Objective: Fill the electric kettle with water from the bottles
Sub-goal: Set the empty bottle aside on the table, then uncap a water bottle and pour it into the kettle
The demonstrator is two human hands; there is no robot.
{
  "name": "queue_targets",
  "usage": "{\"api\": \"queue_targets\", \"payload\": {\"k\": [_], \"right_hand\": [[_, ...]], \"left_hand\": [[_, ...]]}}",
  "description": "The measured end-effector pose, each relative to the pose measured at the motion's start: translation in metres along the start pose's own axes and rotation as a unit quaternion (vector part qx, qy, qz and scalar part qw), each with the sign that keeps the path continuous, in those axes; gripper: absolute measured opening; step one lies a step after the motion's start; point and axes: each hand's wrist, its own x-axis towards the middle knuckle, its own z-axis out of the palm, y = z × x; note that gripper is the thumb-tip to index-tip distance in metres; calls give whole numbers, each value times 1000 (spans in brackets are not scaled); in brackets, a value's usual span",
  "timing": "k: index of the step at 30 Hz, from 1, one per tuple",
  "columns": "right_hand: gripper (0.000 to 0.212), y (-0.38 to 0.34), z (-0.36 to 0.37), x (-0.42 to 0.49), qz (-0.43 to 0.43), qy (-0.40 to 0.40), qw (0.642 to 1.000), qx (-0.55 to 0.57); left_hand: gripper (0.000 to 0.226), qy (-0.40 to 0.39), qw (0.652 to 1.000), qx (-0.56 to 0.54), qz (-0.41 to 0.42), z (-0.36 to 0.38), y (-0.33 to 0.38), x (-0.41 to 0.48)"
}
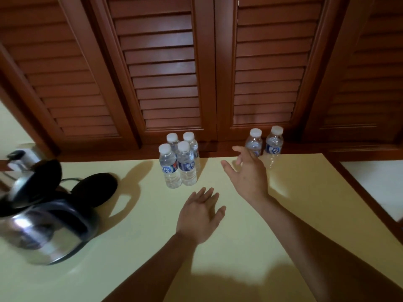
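Right hand (246, 171) spread, empty, near bottle pair (273, 146) at 1 o'clock. Left hand (200, 216) flat, empty, centre. Kettle (43, 225) 8 o'clock, lid up.

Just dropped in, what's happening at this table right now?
A person's hands are over the table, both empty. The right hand, fingers spread, reaches toward the pair of bottles at back right; the left hand hangs open over the table. The kettle sits at left, lid up. Mid-table stand four capped bottles.
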Motion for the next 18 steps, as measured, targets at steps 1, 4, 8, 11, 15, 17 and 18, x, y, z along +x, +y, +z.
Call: {"api": "queue_targets", "payload": {"k": [1, 4, 8, 11, 15, 17, 18], "right_hand": [[49, -6, 4, -1, -17, -12, 1000, 6], [50, -32, 17, -1, -51, -63, 997, 17], [49, -66, 33, 7, -96, -91, 991, 6], [61, -85, 42, 13, -126, -113, 985, -38], [57, -105, 44, 20, -118, -167, 972, -119], [50, -112, 45, 17, -114, -144, 975, -126], [46, -114, 45, 15, -123, -125, 977, -122]], "left_hand": [[62, -1, 1000, 1, -1, -1, -6, -5], [64, -10, 1000, 2, -3, -8, -26, -21], [61, -19, 1000, 3, -1, -18, -48, -36], [62, -39, 999, 10, 13, -25, -60, -45], [63, -74, 997, 17, 29, -38, -78, -65], [64, -85, 996, 22, 37, -45, -88, -76], [64, -87, 995, 25, 40, -48, -93, -80]]}}
